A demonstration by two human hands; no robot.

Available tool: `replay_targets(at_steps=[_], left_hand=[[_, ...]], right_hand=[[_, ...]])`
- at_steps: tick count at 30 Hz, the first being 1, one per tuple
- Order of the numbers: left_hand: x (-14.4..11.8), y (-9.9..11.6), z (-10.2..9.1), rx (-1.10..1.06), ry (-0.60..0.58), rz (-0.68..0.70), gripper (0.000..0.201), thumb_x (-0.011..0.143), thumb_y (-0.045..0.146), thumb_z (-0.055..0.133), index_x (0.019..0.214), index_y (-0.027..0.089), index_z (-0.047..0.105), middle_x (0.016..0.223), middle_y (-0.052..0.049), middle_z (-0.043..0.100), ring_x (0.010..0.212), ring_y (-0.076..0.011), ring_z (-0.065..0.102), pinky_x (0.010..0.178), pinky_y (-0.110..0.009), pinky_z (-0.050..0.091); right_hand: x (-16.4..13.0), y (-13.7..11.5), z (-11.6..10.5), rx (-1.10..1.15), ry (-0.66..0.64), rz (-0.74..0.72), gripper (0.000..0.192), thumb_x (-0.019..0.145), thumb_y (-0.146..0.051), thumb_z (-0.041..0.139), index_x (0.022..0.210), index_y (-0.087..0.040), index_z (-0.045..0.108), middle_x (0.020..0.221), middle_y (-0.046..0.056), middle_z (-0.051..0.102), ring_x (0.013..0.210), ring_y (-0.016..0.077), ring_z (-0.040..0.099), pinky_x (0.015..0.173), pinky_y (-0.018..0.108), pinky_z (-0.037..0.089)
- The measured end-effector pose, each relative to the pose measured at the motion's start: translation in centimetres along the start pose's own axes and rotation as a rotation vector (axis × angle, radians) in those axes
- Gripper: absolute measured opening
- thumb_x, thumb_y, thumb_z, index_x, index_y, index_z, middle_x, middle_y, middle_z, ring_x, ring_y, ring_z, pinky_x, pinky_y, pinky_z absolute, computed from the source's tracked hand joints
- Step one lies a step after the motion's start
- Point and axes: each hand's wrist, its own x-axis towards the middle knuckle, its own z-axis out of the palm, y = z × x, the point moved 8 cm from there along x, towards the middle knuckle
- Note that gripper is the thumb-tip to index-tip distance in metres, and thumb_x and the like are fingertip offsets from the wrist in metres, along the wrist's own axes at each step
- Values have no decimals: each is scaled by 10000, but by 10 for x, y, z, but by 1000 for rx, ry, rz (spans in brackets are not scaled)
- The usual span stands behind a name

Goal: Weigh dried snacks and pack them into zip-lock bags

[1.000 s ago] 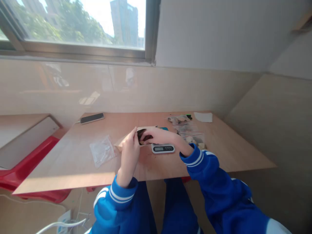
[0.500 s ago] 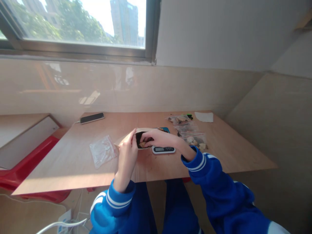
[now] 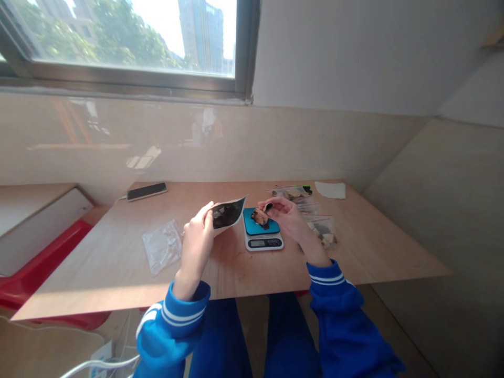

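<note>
My left hand [image 3: 199,228] is closed around the side of a pouch [image 3: 229,214], whose mouth gapes and shows a dark inside. Just right of it stands a white digital kitchen scale [image 3: 264,242] with a blue top. Brown, dried-looking pieces [image 3: 260,217] lie in a small heap on that top. My right hand [image 3: 289,215] is over the scale's right side, fingertips pinching a small dark brown dried piece [image 3: 268,207]. What kind of dried stuff this is, I cannot make out.
Zip bags [image 3: 323,227] holding pale and dark pieces lie to the right of the scale. A white paper [image 3: 329,190] rests at the back right. On the left are a clear plastic bag [image 3: 162,247] and a phone [image 3: 147,191] with a cable.
My right hand has come out of the pouch and moved right, over the scale, with a dried piece. The pouch has shifted left and tilted, uncovering the scale.
</note>
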Motion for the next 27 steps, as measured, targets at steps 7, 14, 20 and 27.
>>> replay_targets(at_steps=[7, 14, 20, 27], left_hand=[[1, -4, 0, -5, -5, -34, 377, 924, 327, 410, 1198, 240, 655, 1229, -56, 683, 1171, -243, 615, 1038, -420, 450], [1, -4, -4, -6, 3, -21, 380, 923, 315, 418, 1207, 218, 651, 1241, -57, 676, 1173, -237, 614, 1047, -400, 442], [-1, -3, -3, -8, 14, 4, 373, 925, 309, 410, 1195, 232, 656, 1240, -40, 679, 1162, -223, 621, 1032, -376, 457], [-5, -4, 1, 2, 11, -28, 369, 928, 334, 413, 1192, 260, 660, 1213, -40, 693, 1131, -241, 637, 979, -382, 490]], right_hand=[[1, 72, -12, -444, 34, -5, 243, 791, -349, 650, 926, -155, 706, 986, 112, 738, 902, 201, 694, 824, 342, 546], [-11, 74, -10, -667, 46, -142, 111, 819, -246, 638, 859, -230, 740, 993, 59, 750, 1052, 237, 648, 1038, 438, 414], [-43, 78, -60, -921, 337, -150, 314, 915, -396, 503, 996, -176, 710, 1007, 142, 714, 981, 293, 613, 894, 486, 470], [-45, 50, -57, -933, 463, -187, 322, 897, -393, 532, 1079, -173, 681, 1116, 148, 654, 1087, 289, 564, 979, 491, 425]])
